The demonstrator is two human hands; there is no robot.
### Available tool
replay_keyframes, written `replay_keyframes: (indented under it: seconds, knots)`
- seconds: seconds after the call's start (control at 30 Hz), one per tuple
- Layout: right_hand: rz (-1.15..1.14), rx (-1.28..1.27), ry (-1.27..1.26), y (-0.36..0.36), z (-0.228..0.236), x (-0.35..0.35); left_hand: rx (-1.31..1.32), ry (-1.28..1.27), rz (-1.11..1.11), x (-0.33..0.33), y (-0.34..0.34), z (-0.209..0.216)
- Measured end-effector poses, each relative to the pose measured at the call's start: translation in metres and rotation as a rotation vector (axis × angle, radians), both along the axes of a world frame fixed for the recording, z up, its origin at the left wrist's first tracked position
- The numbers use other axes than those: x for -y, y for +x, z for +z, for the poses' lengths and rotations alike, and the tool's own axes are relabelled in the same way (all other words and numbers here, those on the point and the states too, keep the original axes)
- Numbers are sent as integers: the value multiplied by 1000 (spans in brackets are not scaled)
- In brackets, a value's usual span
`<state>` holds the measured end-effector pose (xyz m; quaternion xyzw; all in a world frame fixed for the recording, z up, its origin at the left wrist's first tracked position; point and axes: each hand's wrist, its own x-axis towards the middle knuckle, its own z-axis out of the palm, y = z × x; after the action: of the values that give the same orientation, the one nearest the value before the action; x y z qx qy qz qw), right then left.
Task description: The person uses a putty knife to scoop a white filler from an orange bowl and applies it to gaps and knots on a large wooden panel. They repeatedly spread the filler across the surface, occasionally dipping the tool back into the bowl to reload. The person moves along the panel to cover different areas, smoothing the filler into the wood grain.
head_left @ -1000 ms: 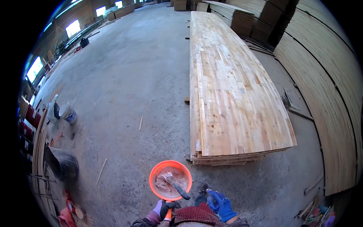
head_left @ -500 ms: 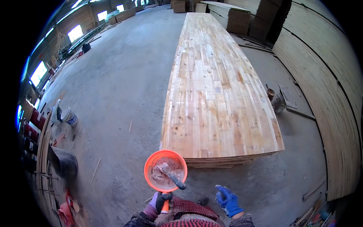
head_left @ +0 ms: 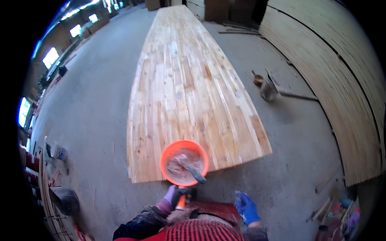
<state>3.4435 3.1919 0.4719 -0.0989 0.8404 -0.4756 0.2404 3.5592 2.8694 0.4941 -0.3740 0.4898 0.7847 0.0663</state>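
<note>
An orange dipper (head_left: 164, 164) with a long handle is in my left hand (head_left: 175, 196), which wears a purple and black glove and is closed round the handle. Pinkish-brown paste (head_left: 177, 170) lies inside the bowl. A dark-handled tool (head_left: 195, 175) leans in it, its far end smeared with paste and its blade hidden. The bowl overlaps the near edge of a long stack of jointed wooden boards (head_left: 185, 104). To the right, my right hand (head_left: 247, 208) in a blue, paste-marked glove hangs apart from the boards, fingers loosely bent and holding nothing visible.
On the floor right of the boards stand a crusted bucket (head_left: 268, 91) and a small brown pot (head_left: 257, 79). Tall board stacks (head_left: 321, 76) line the right side. At left are a white bucket (head_left: 59, 152) and a black tub (head_left: 68, 201). Assorted clutter (head_left: 337, 215) lies lower right.
The view has turned right and the board stack sits further left. The dipper has moved forward, so its bowl now overlaps the boards' near end. My right hand remains empty.
</note>
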Motion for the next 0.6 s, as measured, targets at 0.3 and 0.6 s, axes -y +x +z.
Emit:
replay_keyframes:
  seconds: [0.3, 0.6]
  knots:
    - [-503, 554, -394, -155, -18, -168, -46, 137, -183, -169, -215, -17]
    - [-73, 303, -147, -362, 14, -338, -116, 51, -29, -367, -396, -29]
